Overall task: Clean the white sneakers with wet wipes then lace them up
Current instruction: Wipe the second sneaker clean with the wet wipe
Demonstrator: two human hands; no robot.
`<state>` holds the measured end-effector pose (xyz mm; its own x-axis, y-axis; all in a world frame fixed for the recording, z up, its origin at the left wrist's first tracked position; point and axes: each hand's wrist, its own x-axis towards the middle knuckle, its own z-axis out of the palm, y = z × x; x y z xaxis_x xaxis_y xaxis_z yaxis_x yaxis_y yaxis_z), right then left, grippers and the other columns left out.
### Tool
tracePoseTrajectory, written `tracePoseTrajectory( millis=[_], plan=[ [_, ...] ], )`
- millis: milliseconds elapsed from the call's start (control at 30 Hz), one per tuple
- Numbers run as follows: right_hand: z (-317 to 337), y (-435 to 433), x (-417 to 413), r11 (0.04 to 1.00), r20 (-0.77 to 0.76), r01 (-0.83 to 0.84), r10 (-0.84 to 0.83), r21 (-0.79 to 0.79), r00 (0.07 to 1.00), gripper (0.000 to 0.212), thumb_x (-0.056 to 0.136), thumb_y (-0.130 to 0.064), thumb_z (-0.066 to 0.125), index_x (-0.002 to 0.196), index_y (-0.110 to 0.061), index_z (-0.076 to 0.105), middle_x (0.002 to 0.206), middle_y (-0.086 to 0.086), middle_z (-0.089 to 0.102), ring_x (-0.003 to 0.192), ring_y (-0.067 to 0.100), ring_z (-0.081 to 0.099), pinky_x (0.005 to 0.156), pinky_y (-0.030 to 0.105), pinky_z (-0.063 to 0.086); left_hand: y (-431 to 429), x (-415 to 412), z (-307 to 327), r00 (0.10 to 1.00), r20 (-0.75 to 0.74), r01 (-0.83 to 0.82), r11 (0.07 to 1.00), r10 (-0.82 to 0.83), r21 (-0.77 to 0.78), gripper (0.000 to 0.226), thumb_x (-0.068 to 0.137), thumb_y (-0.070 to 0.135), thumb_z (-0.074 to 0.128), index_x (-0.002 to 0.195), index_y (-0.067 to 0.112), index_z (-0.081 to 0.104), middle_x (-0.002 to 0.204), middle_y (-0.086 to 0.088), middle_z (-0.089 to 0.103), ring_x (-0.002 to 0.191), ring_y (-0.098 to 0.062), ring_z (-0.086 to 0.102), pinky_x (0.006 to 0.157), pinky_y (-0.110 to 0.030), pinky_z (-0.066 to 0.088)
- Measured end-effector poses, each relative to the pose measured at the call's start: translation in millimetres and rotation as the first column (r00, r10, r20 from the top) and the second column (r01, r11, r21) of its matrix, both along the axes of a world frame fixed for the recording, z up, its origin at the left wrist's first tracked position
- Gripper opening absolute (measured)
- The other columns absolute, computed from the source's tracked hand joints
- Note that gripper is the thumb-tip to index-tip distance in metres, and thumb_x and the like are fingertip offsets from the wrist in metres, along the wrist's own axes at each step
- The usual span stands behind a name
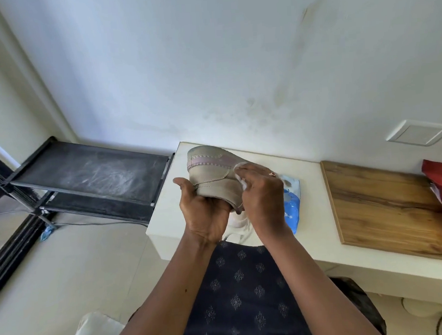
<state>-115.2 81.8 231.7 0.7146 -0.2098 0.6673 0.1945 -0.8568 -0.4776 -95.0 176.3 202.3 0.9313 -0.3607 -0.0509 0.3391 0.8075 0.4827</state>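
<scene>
From my seat at the feed, I see the left hand cupping the sneaker from beneath, fingers curled round its lower edge. It is lifted clear of the surface with one side turned up toward the camera, I judge so the dirt shows and the shoe can be braced against rubbing. The right hand pinches a bunched wipe and presses it to that side, near the stitched seam. The pack lies on the surface just behind that hand, probably kept close for a fresh sheet. Something pale sits under the hands; laces or the second shoe, I cannot tell. Cleaning looks under way and lacing not begun.
</scene>
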Motion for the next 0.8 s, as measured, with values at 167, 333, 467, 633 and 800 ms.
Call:
tracePoseTrajectory(
  millis=[167,333,467,633,800],
  plan=[
    [1.7,27.2,-2.8,0.998,-0.038,0.059,-0.059,0.021,0.998,0.03,0.059,0.019,0.058,0.078,0.0,0.071,0.083,0.012,0.072,0.077,0.03,0.068,0.069,0.031,0.056,-3.7,-2.0,4.7,0.999,-0.026,-0.026,1.0,0.026,0.01,0.085,0.085,0.07,0.025,0.118,-0.003,0.055,0.111,-0.02,0.061,0.107,-0.03,0.058,0.099,-0.037,0.045],
    [-0.2,39.0,-6.4,1.0,0.075,0.028,-0.029,0.003,0.997,0.028,0.078,0.003,0.042,0.079,0.0,0.071,0.085,0.008,0.072,0.082,0.028,0.068,0.073,0.035,0.056,-4.2,-5.9,10.9,0.998,0.022,0.052,0.997,-0.053,0.056,0.069,0.09,0.061,0.028,0.097,0.002,0.064,0.093,-0.014,0.063,0.09,-0.025,0.063,0.088,-0.032,0.05],
    [-2.5,39.3,-8.7,0.996,0.154,-0.081,0.086,-0.04,0.984,0.032,0.093,-0.011,0.043,0.085,-0.003,0.074,0.091,0.007,0.073,0.087,0.021,0.069,0.075,0.03,0.055,-4.5,-6.4,13.2,0.995,-0.026,0.097,0.994,-0.095,0.044,0.062,0.091,0.056,0.03,0.078,0.007,0.064,0.077,-0.005,0.061,0.074,-0.017,0.063,0.074,-0.023,0.053],
    [-14.9,18.8,-8.0,0.99,0.114,-0.078,0.091,-0.114,0.989,0.03,0.071,0.016,0.054,0.091,0.001,0.071,0.097,0.012,0.071,0.095,0.024,0.067,0.088,0.026,0.047,-8.5,-6.4,11.1,0.994,-0.099,0.044,0.998,-0.04,0.037,0.067,0.087,0.058,0.034,0.104,0.002,0.065,0.1,-0.013,0.064,0.096,-0.023,0.063,0.093,-0.03,0.05],
    [-21.9,-3.9,-15.4,0.965,0.073,-0.073,0.094,-0.253,0.993,0.034,0.062,0.021,0.07,0.091,0.003,0.069,0.093,0.012,0.07,0.091,0.026,0.066,0.088,0.028,0.048,-6.7,-7.7,6.0,0.991,-0.135,0.019,0.999,-0.014,0.039,0.078,0.093,0.058,0.024,0.091,-0.002,0.074,0.106,-0.021,0.067,0.099,-0.027,0.066,0.095,-0.037,0.048]
  ],
)
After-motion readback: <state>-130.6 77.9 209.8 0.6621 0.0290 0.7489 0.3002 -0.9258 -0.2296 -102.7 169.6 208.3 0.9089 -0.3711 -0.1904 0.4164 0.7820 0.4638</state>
